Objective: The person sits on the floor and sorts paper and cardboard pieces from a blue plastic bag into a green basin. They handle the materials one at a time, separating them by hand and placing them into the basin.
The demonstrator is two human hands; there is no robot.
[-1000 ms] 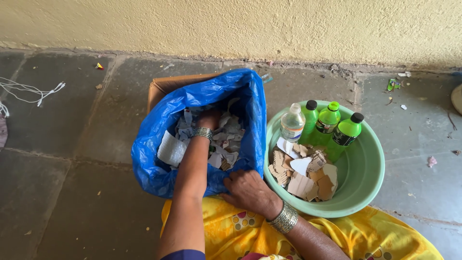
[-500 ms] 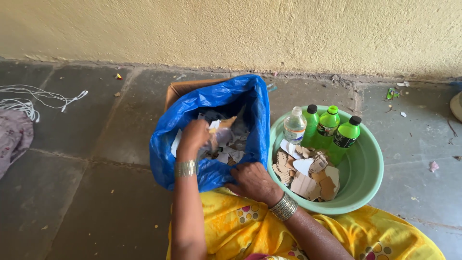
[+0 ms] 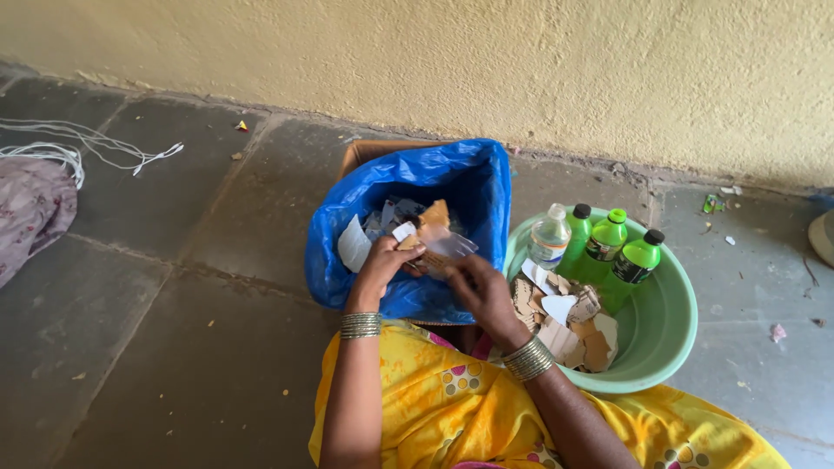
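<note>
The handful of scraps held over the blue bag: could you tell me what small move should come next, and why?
Probably carry the brown cardboard piece right to the green basin. Both hands, left hand and right hand, hold mixed scraps above the blue bag, and the basin already holds similar cardboard pieces beside bottles.

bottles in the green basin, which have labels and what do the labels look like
Clear bottle: leftmost, white cap, pale band label round its middle.
Green bottle: behind it, black cap, label hidden.
Green bottle: middle, green cap, dark wrap label.
Green bottle: rightmost, black cap, dark wrap label.
No signs or screens.
</note>
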